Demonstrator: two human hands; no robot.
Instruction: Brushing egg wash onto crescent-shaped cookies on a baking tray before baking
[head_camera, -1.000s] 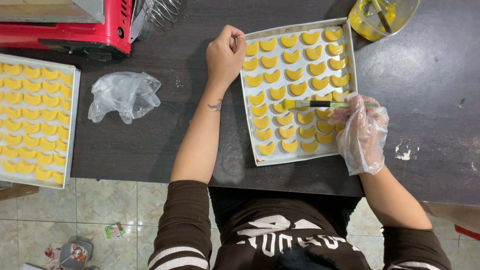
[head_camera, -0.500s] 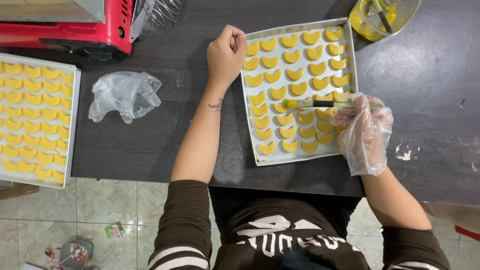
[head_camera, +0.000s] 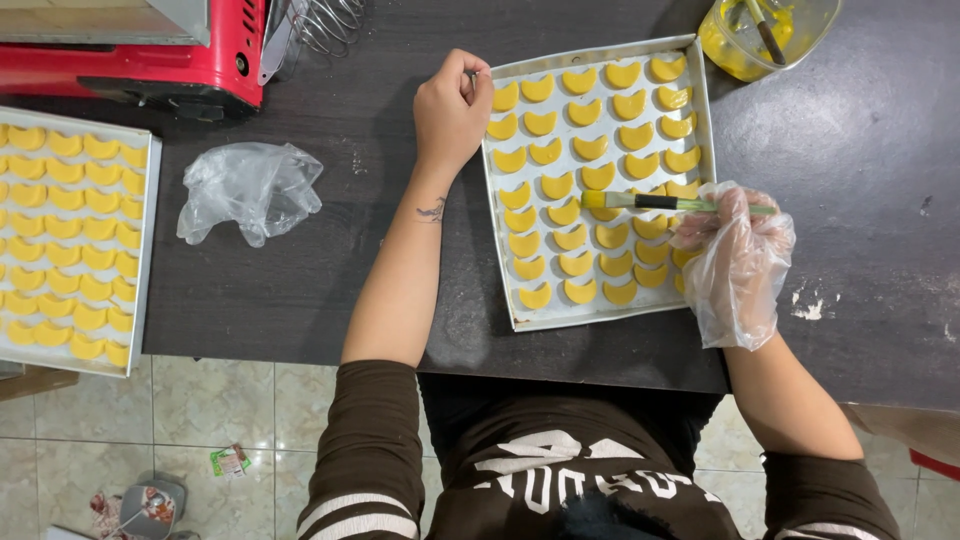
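The gloved right hand (head_camera: 738, 262) closes on a pastry brush (head_camera: 655, 202) (bristles on crescent cookies (head_camera: 575, 237)); the left hand (head_camera: 452, 110) pinches the baking tray (head_camera: 497, 258) corner.

two baking trays on the dark tabletop (head_camera: 330, 270) — one tray (head_camera: 600, 310) between the hands, a second tray (head_camera: 140, 250) well to its left. one green-handled brush (head_camera: 660, 202) over the first tray. one crumpled plastic glove (head_camera: 245, 190) left of it. one yellow tub (head_camera: 765, 35) just beyond its far right corner. crescent pastries — too many to count surely.
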